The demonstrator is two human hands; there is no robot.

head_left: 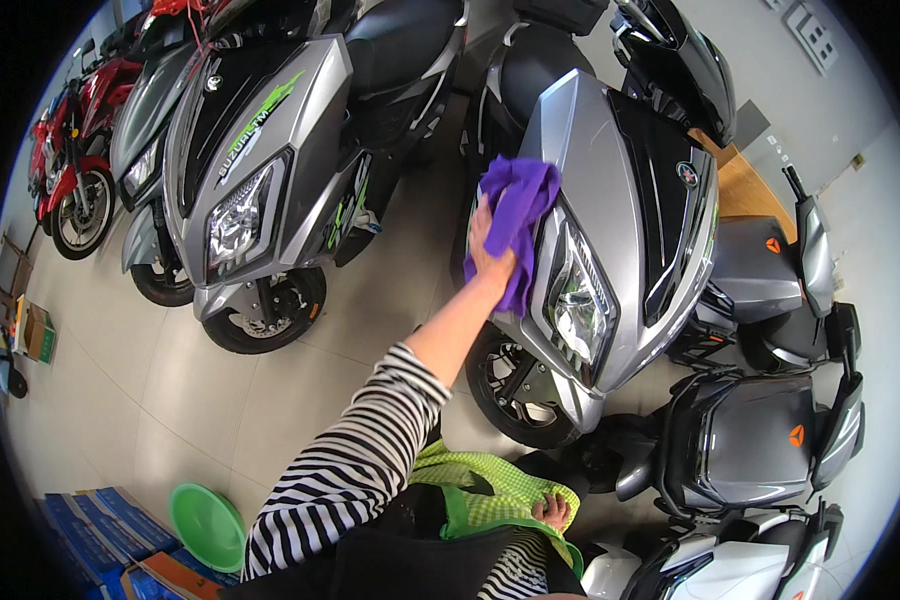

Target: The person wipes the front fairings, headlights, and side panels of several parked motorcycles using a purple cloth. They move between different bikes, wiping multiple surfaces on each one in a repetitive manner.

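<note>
My left hand [491,250], reaching out in a black-and-white striped sleeve, grips a purple cloth [522,195]. The cloth lies bunched against the side of a silver-grey scooter's front panel [592,140], just beside its headlight [577,305], and partly hides the fingers. Low in the view, my right hand [550,511] rests on the yellow-green checked apron [490,487] over my leg, its fingers apart and holding nothing.
Another grey scooter [305,130] stands to the left, with a red motorbike [75,180] farther off. Several grey and white scooters line the right, including one with a dark grey front [750,440]. A green basin [208,527] sits lower left by blue boxes [100,535].
</note>
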